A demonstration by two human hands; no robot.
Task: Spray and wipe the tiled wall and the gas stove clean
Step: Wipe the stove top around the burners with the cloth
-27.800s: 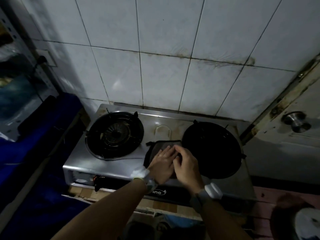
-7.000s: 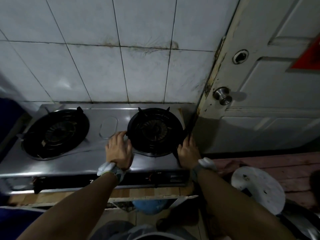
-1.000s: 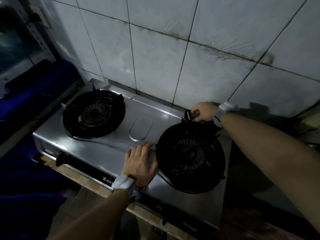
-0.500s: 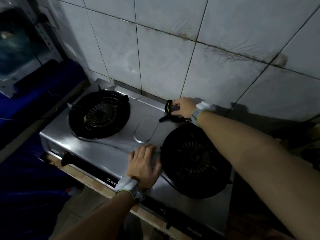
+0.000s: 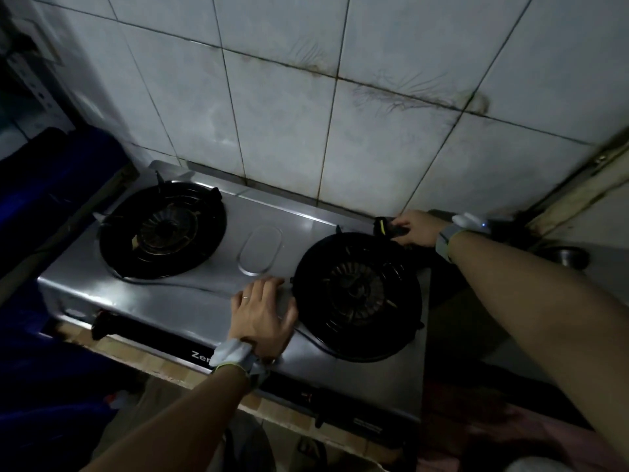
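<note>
The steel two-burner gas stove (image 5: 190,301) stands against the white tiled wall (image 5: 282,114), whose grout lines carry brown grime. My left hand (image 5: 262,318) rests flat on the stove top, fingers spread, between the left burner (image 5: 163,229) and the right burner (image 5: 357,294). My right hand (image 5: 417,228) reaches to the stove's back right corner by the wall and grips a small dark object with a yellow-green stripe (image 5: 383,228). What that object is cannot be made out in the dim light.
A worn door frame (image 5: 578,185) and a metal door knob (image 5: 568,255) sit right of the stove. Dark blue fabric (image 5: 51,185) lies at the left beside a metal rack (image 5: 30,83). The stove's knobs line its black front panel (image 5: 316,400).
My right hand slid with the dark object along the stove's back edge, from behind the middle to the back right corner. My left hand stayed flat on the stove.
</note>
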